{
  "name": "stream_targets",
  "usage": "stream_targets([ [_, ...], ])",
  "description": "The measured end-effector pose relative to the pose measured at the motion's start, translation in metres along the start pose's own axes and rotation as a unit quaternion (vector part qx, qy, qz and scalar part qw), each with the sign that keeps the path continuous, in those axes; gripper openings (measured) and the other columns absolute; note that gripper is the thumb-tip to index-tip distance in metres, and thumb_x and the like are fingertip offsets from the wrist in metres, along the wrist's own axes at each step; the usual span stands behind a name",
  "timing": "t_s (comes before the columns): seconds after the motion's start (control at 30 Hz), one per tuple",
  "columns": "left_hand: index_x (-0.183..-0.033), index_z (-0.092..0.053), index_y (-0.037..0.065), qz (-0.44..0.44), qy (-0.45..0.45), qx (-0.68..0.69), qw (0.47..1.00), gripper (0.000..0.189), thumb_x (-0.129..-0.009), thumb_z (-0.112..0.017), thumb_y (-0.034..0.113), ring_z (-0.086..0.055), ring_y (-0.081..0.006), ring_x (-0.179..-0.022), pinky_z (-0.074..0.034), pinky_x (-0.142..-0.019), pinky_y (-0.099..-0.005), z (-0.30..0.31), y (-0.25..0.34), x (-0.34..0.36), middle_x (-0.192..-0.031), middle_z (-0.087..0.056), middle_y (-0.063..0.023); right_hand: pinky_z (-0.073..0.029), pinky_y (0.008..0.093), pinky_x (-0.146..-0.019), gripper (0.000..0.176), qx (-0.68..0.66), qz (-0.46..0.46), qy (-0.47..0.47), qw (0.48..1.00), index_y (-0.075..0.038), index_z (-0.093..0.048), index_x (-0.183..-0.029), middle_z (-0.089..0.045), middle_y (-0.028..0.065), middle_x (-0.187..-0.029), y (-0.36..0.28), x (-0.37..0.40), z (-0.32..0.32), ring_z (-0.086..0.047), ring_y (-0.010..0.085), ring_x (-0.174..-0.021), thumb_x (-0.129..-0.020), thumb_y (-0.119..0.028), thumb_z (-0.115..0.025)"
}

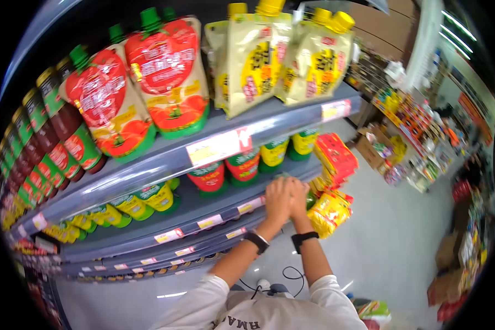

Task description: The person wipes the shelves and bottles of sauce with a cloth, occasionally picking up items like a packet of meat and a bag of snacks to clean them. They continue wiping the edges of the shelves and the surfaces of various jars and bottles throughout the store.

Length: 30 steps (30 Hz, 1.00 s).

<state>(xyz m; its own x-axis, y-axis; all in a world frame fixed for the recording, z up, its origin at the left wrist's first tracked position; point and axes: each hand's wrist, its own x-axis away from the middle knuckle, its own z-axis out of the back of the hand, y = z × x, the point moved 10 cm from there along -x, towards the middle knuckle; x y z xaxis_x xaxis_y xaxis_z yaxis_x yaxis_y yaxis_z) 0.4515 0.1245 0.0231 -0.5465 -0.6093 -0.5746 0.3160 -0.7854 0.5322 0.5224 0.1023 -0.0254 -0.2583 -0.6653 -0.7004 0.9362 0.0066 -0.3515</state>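
My left hand and my right hand are close together at the right end of the second shelf, fingers curled and pointing away from me. Both look closed; what they hold, if anything, is hidden behind them. Part of a green item shows just right of my right hand. Left of my hands stand red-labelled green bottles and yellow-labelled green bottles. Red packets and yellow packets hang at the shelf's end, beside my right hand.
Above, the top shelf's front edge carries red tomato pouches, beige pouches with yellow caps and dark sauce bottles. Lower shelves with price tags run left. A black cable lies on the floor. Cartons stand at right.
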Motion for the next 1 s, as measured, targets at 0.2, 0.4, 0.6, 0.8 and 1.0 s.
stream_targets([
  [0.2,-0.103,-0.052,0.006,-0.006,0.076,-0.251,0.965,0.033,-0.076,-0.058,0.025,-0.051,-0.0261,-0.091,-0.042,-0.083,-0.0403,-0.004,0.022,-0.003,-0.093,-0.052,-0.0101,-0.025,0.0481,-0.095,0.030,0.222,-0.019,-0.016,0.975,-0.009,-0.054,-0.105,-0.053,0.0106,-0.113,0.005,0.010,-0.031,-0.045,0.0262,-0.110,-0.084,-0.030,-0.052],
  [0.4,-0.100,-0.055,0.005,-0.027,0.150,-0.245,0.957,0.030,-0.079,-0.056,0.026,-0.050,-0.0223,-0.084,-0.044,-0.081,-0.0367,0.036,0.014,0.014,-0.082,-0.049,-0.0071,-0.024,0.0475,-0.097,0.034,0.146,0.019,0.080,0.986,-0.004,-0.053,-0.106,-0.052,0.0137,-0.112,-0.061,-0.006,-0.003,-0.045,0.0259,-0.112,-0.083,-0.029,-0.053],
  [0.6,-0.108,-0.051,0.006,0.002,0.054,-0.157,0.986,0.033,-0.076,-0.052,0.015,-0.050,-0.0271,-0.093,-0.040,-0.089,-0.0390,0.105,-0.041,0.062,-0.097,-0.051,-0.0101,-0.024,0.0510,-0.102,0.038,-0.017,0.059,0.020,0.998,0.000,-0.048,-0.110,-0.049,0.0183,-0.114,-0.119,0.016,-0.053,-0.043,0.0321,-0.114,-0.082,-0.026,-0.054],
  [0.8,-0.115,-0.050,0.006,0.015,0.101,-0.110,0.989,0.042,-0.074,-0.055,0.012,-0.049,-0.0302,-0.099,-0.039,-0.091,-0.0409,0.194,-0.097,0.129,-0.107,-0.052,-0.0127,-0.026,0.0536,-0.103,0.033,-0.084,0.067,0.056,0.993,0.001,-0.045,-0.104,-0.048,0.0206,-0.112,-0.231,0.033,-0.081,-0.043,0.0369,-0.112,-0.082,-0.021,-0.056],
  [1.0,-0.120,-0.049,0.008,0.017,0.127,-0.070,0.989,0.048,-0.073,-0.057,0.012,-0.048,-0.0321,-0.104,-0.036,-0.099,-0.0417,0.266,-0.146,0.184,-0.111,-0.051,-0.0142,-0.026,0.0540,-0.103,0.036,-0.103,0.070,0.062,0.990,0.002,-0.046,-0.103,-0.047,0.0215,-0.113,-0.327,0.048,-0.109,-0.042,0.0376,-0.112,-0.082,-0.024,-0.059],
])
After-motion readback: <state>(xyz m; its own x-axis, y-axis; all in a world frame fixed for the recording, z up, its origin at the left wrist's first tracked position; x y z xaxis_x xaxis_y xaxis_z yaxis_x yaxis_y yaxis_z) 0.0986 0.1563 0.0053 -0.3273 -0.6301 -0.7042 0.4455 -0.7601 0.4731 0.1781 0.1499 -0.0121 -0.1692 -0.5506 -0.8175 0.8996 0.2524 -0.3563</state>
